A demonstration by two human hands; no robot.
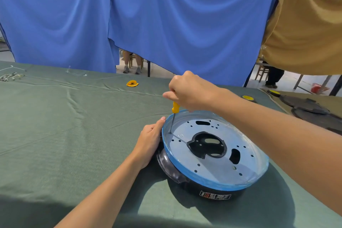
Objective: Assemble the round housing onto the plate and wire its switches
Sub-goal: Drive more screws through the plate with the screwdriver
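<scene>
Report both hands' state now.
Left hand: open, palm braced against the round housing's side.
Right hand: closed on the yellow screwdriver, tip down on the plate.

A workshop or factory hall — beyond the right hand [190, 90] blue sheets [74, 15] and a tan sheet [305, 33] hang as dividers behind a green-clothed workbench [55, 116], a wooden stool [262, 72] and another person's legs [127, 61] show beneath them — and dark moulded parts [303, 107] lie to that hand's right.
</scene>
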